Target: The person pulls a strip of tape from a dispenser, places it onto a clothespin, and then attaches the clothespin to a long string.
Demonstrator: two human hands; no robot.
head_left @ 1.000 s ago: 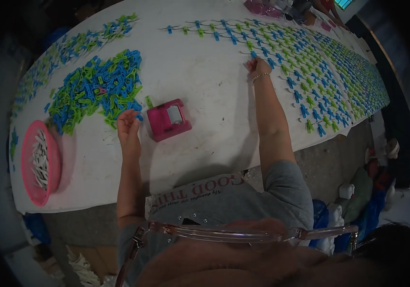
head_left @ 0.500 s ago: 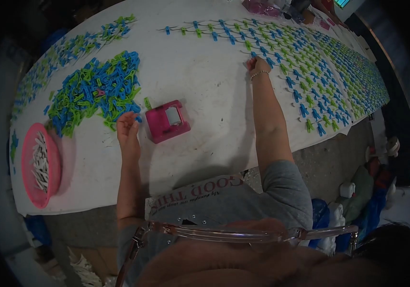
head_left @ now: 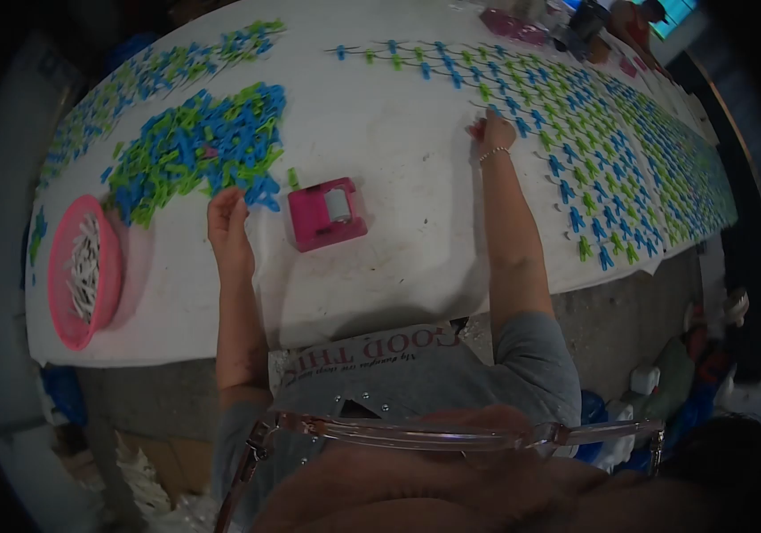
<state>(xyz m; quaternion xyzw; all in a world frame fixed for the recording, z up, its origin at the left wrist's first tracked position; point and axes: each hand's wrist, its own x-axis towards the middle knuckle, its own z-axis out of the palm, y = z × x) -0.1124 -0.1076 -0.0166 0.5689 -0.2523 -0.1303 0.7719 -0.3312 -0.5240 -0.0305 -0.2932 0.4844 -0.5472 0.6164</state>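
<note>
My left hand is beside the lower edge of a heaped pile of blue and green plastic clips. Its fingers are curled together, and whatever they hold is too blurred to make out. Farther right, my right hand, with a beaded bracelet at the wrist, pinches at a blue clip on the left edge of the spaced rows of clips. Between the hands stands a pink holder with a pale roller, a green clip just behind it.
A pink basket of whitish strips stands at the table's left edge. More clips lie at the back left. Pink and dark items are at the far edge, where another person is partly visible at back right.
The view has shifted, so table items appear farther right and higher. My left hand has drawn slightly away from the pile's edge clips, its fingers more curled. My right hand stays by the same blue clip.
</note>
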